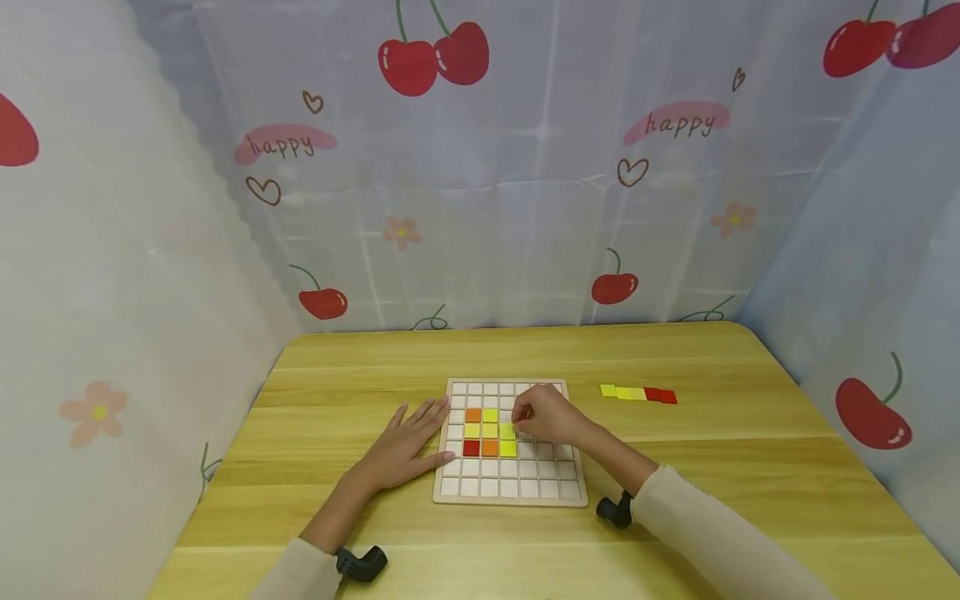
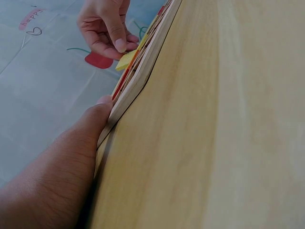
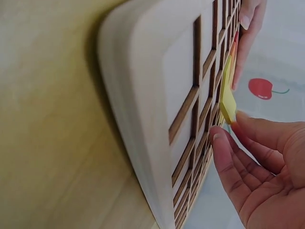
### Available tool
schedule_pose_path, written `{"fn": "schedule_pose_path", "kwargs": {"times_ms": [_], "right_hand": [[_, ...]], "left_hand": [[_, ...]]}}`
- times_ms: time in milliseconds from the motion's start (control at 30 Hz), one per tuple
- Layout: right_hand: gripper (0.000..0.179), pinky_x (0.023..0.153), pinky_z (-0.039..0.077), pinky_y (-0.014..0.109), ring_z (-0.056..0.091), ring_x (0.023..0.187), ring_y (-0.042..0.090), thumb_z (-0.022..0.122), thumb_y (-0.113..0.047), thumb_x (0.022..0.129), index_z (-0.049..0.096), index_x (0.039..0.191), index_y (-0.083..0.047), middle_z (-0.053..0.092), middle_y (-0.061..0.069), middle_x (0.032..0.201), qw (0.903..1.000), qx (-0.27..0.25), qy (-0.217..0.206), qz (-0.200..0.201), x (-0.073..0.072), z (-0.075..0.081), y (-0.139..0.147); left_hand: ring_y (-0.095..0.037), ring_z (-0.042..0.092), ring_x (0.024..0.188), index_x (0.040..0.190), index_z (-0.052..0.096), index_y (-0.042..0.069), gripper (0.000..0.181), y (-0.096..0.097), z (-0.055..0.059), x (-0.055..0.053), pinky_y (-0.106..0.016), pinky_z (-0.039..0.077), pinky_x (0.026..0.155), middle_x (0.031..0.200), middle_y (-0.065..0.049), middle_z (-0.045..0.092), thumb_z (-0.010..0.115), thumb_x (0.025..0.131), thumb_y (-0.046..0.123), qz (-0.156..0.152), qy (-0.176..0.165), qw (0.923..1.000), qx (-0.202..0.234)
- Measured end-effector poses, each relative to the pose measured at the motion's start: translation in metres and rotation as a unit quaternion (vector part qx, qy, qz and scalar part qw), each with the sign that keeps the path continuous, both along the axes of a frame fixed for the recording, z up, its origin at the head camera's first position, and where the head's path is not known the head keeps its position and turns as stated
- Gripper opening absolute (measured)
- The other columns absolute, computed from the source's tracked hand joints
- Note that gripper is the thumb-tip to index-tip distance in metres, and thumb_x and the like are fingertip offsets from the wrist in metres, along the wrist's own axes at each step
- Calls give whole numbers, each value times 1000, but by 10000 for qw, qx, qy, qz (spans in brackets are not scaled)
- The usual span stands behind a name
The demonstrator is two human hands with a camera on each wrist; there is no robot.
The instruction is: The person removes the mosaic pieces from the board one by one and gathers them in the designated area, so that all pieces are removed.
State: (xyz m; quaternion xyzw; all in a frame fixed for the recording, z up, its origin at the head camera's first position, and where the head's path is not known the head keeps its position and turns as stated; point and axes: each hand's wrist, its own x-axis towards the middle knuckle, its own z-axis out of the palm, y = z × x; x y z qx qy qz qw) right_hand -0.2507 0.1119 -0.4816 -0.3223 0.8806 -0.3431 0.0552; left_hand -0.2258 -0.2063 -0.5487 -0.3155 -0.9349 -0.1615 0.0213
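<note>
On wooden grid board (image 1: 511,502) | right hand (image 1: 547,415): pinching tilted yellow tile (image 3: 228,106) | left hand (image 1: 405,450): fingers spread | best lowered level, edges squared

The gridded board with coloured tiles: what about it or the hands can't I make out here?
Head view: the right hand hides part of the board, so what lies beneath cannot be told.
Left wrist view: the board shows nearly edge-on, so its layout cannot be read.
Right wrist view: the picture's top edge cuts off part of the left hand and of the board.
</note>
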Motion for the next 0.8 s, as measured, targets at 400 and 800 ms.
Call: {"fn": "schedule_pose_path", "kwargs": {"times_ms": [400,800], "right_hand": [[10,65,54,26,63,68,7,78,1,87,76,80,-6,72,0,77,9997,-241,-34,-95,1,-3,-1],[10,63,56,25,70,69,18,76,6,87,75,81,-2,73,4,78,9962,-681,-509,-175,3,-4,-2]], "left_hand": [[-25,14,156,164,16,16,88,0,-1,-1,-62,6,122,170,0,15,42,99,69,11,-55,10000,-13],[-24,15,155,164,18,15,87,0,0,0,-62,7,121,170,-1,17,43,100,68,3,13,10000,-61]]}}
